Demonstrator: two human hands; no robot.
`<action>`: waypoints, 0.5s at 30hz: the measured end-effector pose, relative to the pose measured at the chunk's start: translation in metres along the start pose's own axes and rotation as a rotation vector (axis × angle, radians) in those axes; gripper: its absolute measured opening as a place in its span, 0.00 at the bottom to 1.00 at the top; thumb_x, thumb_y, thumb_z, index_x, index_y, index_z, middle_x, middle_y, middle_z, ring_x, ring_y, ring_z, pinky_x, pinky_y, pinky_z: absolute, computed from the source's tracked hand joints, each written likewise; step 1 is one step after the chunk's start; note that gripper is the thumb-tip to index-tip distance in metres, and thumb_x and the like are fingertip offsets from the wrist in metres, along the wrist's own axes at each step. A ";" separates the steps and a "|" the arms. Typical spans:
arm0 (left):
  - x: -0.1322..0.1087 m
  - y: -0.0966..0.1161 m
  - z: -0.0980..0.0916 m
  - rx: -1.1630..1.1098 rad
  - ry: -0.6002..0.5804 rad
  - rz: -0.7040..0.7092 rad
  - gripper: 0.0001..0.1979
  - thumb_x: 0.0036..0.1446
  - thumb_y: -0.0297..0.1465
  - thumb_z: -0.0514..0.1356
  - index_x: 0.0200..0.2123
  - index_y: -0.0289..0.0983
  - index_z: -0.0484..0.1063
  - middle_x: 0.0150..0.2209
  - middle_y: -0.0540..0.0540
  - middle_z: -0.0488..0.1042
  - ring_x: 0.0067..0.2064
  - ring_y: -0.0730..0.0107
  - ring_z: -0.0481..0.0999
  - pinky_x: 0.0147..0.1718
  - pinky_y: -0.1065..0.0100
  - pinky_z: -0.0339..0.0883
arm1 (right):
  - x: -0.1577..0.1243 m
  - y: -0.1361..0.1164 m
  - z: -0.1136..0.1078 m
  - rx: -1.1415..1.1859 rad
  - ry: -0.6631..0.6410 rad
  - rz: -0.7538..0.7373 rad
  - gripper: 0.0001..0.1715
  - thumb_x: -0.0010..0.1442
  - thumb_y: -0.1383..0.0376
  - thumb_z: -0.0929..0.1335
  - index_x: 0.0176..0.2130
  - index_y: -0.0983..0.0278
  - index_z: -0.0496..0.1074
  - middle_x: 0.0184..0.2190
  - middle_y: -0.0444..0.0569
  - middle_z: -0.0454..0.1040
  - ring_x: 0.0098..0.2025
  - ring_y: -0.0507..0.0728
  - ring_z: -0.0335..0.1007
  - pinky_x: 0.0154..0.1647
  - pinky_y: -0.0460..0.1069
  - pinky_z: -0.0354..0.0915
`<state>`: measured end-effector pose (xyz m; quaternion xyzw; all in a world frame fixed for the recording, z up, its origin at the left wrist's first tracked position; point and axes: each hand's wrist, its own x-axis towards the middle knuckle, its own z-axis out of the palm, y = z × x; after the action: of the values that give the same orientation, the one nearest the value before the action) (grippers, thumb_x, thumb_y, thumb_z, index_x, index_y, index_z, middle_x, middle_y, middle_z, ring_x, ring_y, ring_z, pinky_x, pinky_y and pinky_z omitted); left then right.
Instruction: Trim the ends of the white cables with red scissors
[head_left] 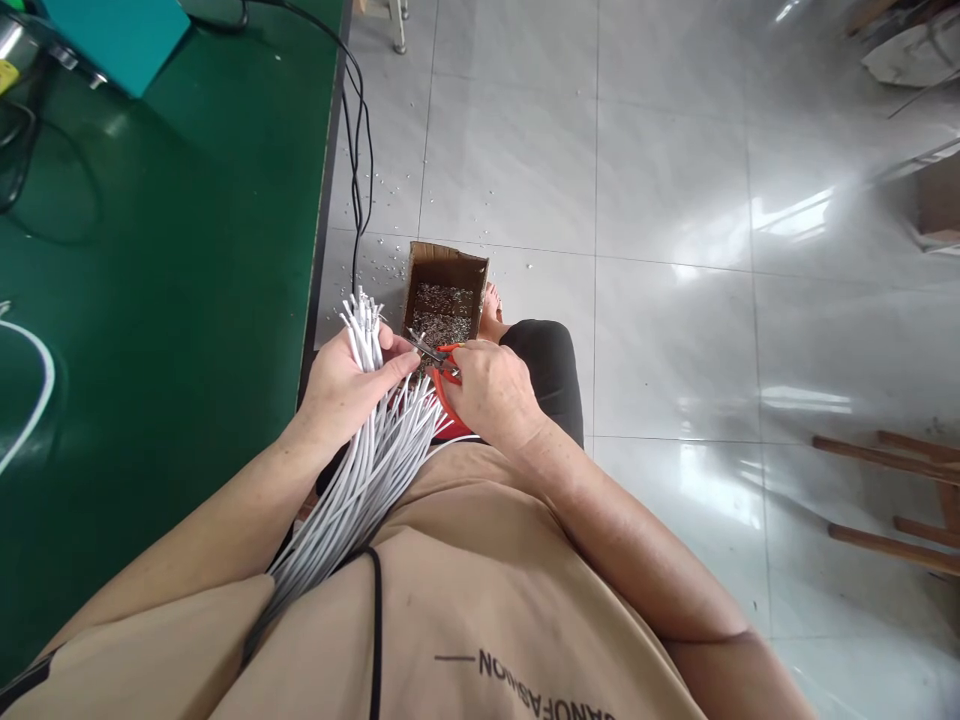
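Observation:
My left hand [346, 385] is closed around a thick bundle of white cables [360, 470], whose cut ends fan out above my fingers beside the table edge. The bundle runs down across my lap. My right hand [491, 390] grips red-handled cutting pliers [439, 362], and the metal jaws point left toward the cable ends near my left thumb. Both hands are held over my lap, just above a small cardboard box [447, 268] on the floor that holds many small silvery offcuts.
A green worktable [165, 300] fills the left side, with a teal box [120, 35] at its far end and black cords [360, 150] hanging off its edge. Silvery scraps litter the grey tiled floor [675, 250]. Wooden chair legs [885, 490] show at right.

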<state>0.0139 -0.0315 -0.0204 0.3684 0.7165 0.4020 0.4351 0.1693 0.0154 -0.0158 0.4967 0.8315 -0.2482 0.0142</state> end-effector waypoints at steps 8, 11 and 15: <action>0.001 -0.002 -0.001 -0.106 -0.006 -0.033 0.11 0.47 0.29 0.65 0.32 0.38 0.64 0.31 0.51 0.77 0.31 0.69 0.77 0.37 0.64 0.70 | 0.000 0.003 0.007 0.021 0.051 -0.030 0.17 0.61 0.58 0.63 0.31 0.67 0.74 0.30 0.52 0.75 0.34 0.56 0.70 0.34 0.49 0.58; 0.000 -0.001 0.000 -0.130 -0.006 -0.056 0.11 0.48 0.28 0.65 0.32 0.38 0.65 0.32 0.50 0.78 0.32 0.69 0.78 0.36 0.65 0.70 | 0.002 0.008 0.006 0.121 0.035 -0.022 0.16 0.59 0.59 0.65 0.28 0.67 0.73 0.28 0.51 0.74 0.31 0.55 0.67 0.30 0.48 0.56; 0.001 -0.001 0.000 -0.181 -0.041 -0.036 0.12 0.49 0.30 0.66 0.31 0.37 0.64 0.32 0.49 0.77 0.32 0.69 0.77 0.36 0.65 0.70 | 0.008 0.013 -0.002 0.567 0.027 0.089 0.13 0.56 0.59 0.67 0.28 0.66 0.74 0.24 0.46 0.71 0.27 0.51 0.64 0.28 0.47 0.57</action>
<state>0.0135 -0.0315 -0.0215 0.3227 0.6748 0.4497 0.4882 0.1763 0.0280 -0.0212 0.5200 0.7067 -0.4631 -0.1254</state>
